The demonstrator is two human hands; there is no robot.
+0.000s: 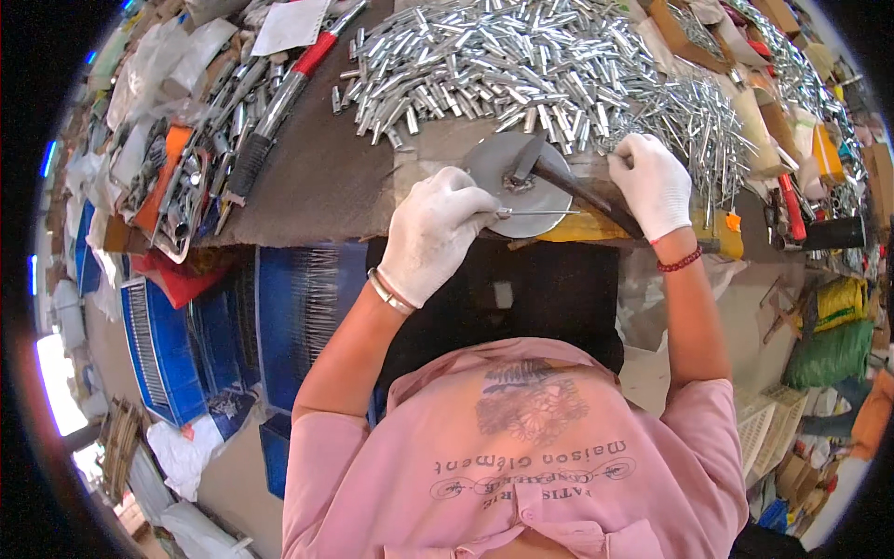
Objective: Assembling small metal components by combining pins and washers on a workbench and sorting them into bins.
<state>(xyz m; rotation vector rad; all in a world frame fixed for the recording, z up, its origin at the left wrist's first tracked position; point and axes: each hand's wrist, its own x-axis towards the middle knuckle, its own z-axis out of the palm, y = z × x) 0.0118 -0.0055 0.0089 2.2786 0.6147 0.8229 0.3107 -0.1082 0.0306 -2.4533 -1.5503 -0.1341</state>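
The left hand (436,233) pinches a thin metal rod (540,212) flat across the round steel disc (517,172), steadying it. The right hand (655,182) grips the hammer (568,182), its head resting on the disc.

Metal tubes (503,56) crowding bench's far side

A white paper sheet (291,24) lies at the top of the workbench, partly over a red-handled tool. Clear plastic bags (177,58) are heaped at the upper left. Open brown cardboard boxes (687,28) stand at the upper right, with more along the right edge. A small orange tag (734,222) sits at the bench's right front edge. On the floor at right lie a yellow sack (840,302) and, below it, a green sack (829,354)
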